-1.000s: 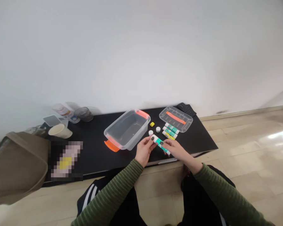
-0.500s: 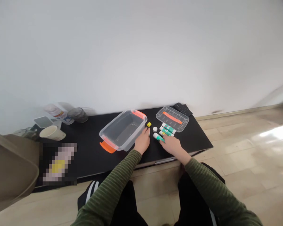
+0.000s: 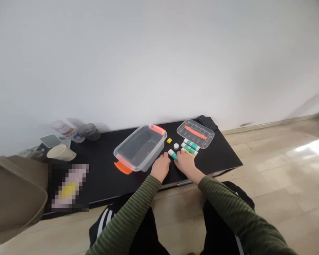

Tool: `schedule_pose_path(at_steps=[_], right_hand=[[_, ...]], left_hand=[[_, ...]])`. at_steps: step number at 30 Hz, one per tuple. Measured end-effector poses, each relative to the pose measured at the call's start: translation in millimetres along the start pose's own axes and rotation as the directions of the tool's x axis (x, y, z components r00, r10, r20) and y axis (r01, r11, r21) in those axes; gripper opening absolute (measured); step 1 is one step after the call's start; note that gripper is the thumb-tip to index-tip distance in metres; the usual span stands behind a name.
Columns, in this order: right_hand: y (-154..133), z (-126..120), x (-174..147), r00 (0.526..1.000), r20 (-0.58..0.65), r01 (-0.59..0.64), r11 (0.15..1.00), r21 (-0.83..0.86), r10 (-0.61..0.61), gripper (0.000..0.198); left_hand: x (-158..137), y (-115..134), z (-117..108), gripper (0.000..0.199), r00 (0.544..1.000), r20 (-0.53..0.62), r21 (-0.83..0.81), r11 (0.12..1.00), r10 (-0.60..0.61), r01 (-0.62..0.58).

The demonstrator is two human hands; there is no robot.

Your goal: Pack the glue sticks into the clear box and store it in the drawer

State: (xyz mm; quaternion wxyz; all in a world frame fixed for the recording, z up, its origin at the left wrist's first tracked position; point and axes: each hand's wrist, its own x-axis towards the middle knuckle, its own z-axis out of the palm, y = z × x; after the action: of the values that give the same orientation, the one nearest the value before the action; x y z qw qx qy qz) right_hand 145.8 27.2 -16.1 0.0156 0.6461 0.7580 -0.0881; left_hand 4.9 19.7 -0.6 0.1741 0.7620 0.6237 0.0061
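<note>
Fingers of my right hand (image 3: 185, 163) pinch a green-and-white glue stick (image 3: 172, 154) lying on the black desk (image 3: 223, 156). My left hand (image 3: 161, 166) rests loosely curled beside it, gripping nothing I can see. Beyond lie three more glue sticks (image 3: 190, 147), loose caps (image 3: 176, 146), a clear bin (image 3: 139, 147) and its lid (image 3: 195, 133).

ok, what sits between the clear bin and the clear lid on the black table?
Head view: between the clear bin and the clear lid lie a yellow cap and a white cap, loose on the black table.
</note>
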Motion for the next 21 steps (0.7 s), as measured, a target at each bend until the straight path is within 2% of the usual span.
schedule_pose_path(at_steps=[4,9,14,21], right_hand=[[5,-8,8,1.0,-0.017,-0.012,0.999,0.048,0.013,0.031],[46,-27,21,0.989,-0.106,-0.096,0.991,0.09,0.105,0.023],[84,-27,28,0.987,-0.005,-0.159,0.985,0.064,0.159,0.018],[85,-18,32,0.988,0.033,-0.151,0.987,0.048,0.149,0.023]], left_hand=[[-4,0,-8,0.016,1.0,-0.016,-0.058,0.998,-0.01,0.009],[-6,0,-12,0.017,0.998,-0.057,-0.129,0.992,-0.01,0.002],[-10,0,-8,0.017,0.998,-0.066,-0.186,0.982,0.018,-0.03],[-10,1,-4,0.013,0.992,-0.121,-0.331,0.941,0.039,-0.078]])
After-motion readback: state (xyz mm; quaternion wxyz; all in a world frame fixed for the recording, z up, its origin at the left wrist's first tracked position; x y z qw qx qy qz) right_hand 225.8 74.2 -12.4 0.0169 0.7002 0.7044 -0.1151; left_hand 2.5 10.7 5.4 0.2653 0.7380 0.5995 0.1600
